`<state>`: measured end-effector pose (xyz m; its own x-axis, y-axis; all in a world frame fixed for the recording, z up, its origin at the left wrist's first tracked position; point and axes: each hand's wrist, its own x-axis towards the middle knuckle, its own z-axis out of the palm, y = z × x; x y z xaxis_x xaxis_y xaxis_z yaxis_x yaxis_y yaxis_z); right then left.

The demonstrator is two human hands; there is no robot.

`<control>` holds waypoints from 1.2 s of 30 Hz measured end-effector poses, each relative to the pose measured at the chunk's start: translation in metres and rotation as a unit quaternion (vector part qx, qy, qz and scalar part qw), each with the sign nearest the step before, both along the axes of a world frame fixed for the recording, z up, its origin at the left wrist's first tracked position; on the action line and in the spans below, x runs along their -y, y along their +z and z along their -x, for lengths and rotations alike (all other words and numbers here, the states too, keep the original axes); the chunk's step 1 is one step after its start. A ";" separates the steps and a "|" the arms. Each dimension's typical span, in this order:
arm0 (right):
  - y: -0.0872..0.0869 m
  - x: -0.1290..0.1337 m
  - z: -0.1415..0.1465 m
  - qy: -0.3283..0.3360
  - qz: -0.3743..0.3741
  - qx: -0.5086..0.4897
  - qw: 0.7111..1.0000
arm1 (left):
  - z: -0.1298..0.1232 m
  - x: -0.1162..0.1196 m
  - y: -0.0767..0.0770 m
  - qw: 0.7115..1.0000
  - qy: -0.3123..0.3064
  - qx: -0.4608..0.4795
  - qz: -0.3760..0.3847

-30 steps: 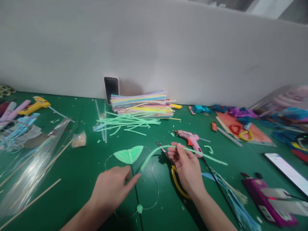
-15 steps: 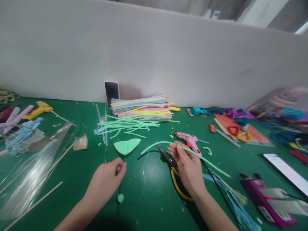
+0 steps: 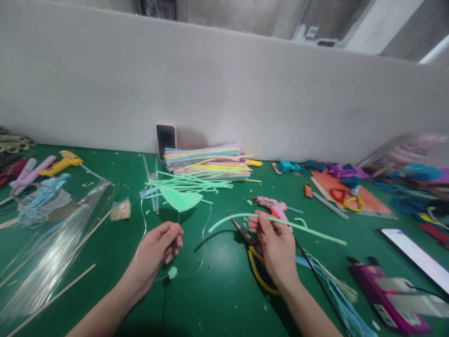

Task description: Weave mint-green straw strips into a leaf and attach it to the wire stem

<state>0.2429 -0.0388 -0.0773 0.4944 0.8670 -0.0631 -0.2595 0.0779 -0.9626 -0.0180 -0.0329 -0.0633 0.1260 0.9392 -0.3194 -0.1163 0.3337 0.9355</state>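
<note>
My left hand [image 3: 157, 248] pinches a thin stem or thread below a fan-shaped, mint-green fuzzy piece [image 3: 180, 200]. A fine clear strand curves out around this hand on both sides. Just under it shows a small green tuft [image 3: 172, 272]; whether it hangs on the strand, I cannot tell. Between the thumb and fingers of my right hand [image 3: 277, 243] is a mint-green pipe cleaner [image 3: 315, 232], bent in a shallow arc with both ends free. Scissors with yellow handles [image 3: 242, 230] lie on the table partly behind that hand, near a pink glue gun [image 3: 271, 204].
Bundled pastel pipe cleaners [image 3: 206, 161] and loose green ones [image 3: 210, 184] lie at the back by a propped phone [image 3: 166, 140]. Sticks, plastic sleeves [image 3: 66, 248] and a yellow glue gun [image 3: 63, 164] are left. A purple power strip [image 3: 382, 295] and another phone [image 3: 417, 255] are right.
My left hand has turned and risen slightly, lifting the green fan piece so it overlaps the loose pipe cleaners. My right hand still holds its pipe cleaner, shifted slightly right and levelled.
</note>
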 end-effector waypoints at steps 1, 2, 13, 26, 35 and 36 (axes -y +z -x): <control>0.000 0.002 0.001 0.004 0.004 0.023 1.000 | -0.003 0.001 -0.002 1.000 -0.009 0.000 0.000; 0.001 0.003 0.001 0.006 0.007 0.047 0.999 | -0.005 0.002 -0.004 1.000 -0.020 -0.005 -0.003; 0.014 0.015 0.010 0.034 -0.004 0.195 0.980 | -0.007 0.006 -0.008 0.992 -0.102 -0.051 -0.046; 0.013 0.022 0.005 0.082 0.047 0.267 0.959 | 0.009 0.000 0.004 0.903 -0.326 -0.277 -0.042; 0.006 0.018 0.002 0.049 0.048 0.446 0.892 | 0.040 -0.018 0.007 0.833 -0.109 -0.510 -0.186; 0.006 0.018 0.003 0.044 0.044 0.461 0.885 | 0.038 -0.018 0.004 0.829 -0.083 -0.513 -0.207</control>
<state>0.2400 -0.0571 -0.0711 0.3021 0.9163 0.2627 0.6376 0.0106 -0.7703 -0.0564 -0.0154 -0.0590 0.1256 0.9921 0.0069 0.8265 -0.1085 0.5523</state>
